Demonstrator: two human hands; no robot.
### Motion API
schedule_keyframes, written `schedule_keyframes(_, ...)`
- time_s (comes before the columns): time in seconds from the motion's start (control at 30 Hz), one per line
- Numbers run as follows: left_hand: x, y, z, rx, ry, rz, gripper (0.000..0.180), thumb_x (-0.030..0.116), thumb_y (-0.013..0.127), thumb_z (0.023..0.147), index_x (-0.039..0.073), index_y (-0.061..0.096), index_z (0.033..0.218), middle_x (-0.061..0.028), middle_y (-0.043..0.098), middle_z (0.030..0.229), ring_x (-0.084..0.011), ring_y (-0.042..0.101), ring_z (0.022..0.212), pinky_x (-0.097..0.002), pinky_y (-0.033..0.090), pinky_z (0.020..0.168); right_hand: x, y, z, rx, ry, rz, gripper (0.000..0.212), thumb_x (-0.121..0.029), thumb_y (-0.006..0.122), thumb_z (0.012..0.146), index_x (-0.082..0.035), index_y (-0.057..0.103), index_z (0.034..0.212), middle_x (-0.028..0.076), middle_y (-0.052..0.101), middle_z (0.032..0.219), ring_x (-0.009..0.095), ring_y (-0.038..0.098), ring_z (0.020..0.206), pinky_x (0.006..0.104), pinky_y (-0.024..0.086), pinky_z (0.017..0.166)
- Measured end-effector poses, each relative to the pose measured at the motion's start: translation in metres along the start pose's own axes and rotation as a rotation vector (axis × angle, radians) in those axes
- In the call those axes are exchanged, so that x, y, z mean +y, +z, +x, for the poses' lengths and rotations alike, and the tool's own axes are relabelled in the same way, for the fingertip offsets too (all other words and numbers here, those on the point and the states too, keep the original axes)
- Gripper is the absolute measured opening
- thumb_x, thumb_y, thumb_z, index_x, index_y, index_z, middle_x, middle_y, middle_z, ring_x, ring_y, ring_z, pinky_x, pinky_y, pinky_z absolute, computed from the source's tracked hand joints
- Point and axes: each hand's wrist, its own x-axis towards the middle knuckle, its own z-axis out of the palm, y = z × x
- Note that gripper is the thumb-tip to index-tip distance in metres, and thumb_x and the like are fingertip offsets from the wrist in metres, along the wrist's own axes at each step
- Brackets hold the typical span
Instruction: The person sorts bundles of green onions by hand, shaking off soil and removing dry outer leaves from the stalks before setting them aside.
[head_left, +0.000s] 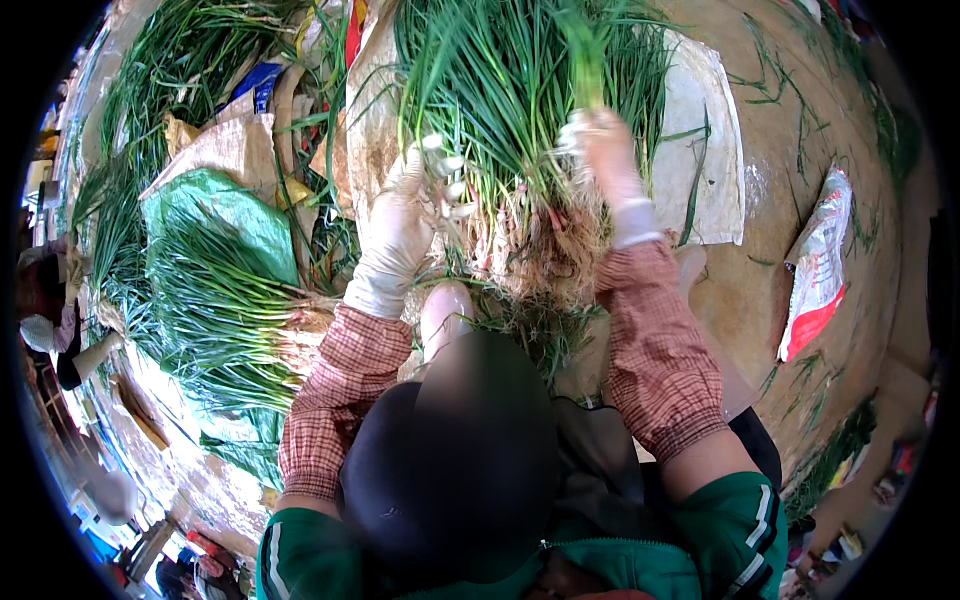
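A large heap of spring onions (490, 110), green leaves pointing away and reddish-white roots toward me, lies in front of my knees. My left hand (400, 215), in a pale glove, is at the heap's left edge, its fingers curled around a few stalks near their lower ends. On the other side, my right hand (608, 160) grips a small bunch of spring onions (588, 75) above the heap. Motion blurs that bunch and the right fingers. Both forearms wear checked red sleeves.
Left of me, another pile of spring onions (215, 310) rests on green plastic sheeting (215, 215). More loose greens (180, 70) lie at the far left. A white sack (715, 150) is under the heap's right side. A crumpled red-and-white bag (818, 265) lies on the wet floor (740, 300).
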Motion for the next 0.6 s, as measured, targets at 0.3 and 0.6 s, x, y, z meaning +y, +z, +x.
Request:
schedule_keyframes(0.3,-0.069,-0.030,-0.018,-0.363,-0.580,-0.293,0.044,0.016,0.049,0.096,-0.008,0.042,0.132,0.0020,0.042,0.072,-0.0113,0.043,0.067,-0.0274,0.042,0.069,0.040,0.029,-0.096,-0.144,0.034,-0.836,0.026,-0.026,0.059,0.091,-0.006,0.059,0.107,0.005,0.057,0.075,0.013,0.052,0.061,0.0295,0.047,0.056)
schedule_keyframes(0.6,-0.070,-0.026,-0.014,-0.465,-0.379,-0.295,0.057,0.024,0.055,0.094,-0.002,0.033,0.141,-0.0161,0.045,0.137,-0.0263,0.046,0.124,-0.0350,0.044,0.098,-0.006,0.019,-0.130,-0.122,0.265,0.275,0.026,-0.016,0.050,0.095,-0.002,0.054,0.117,0.008,0.060,0.090,0.010,0.053,0.066,0.0241,0.046,0.056)
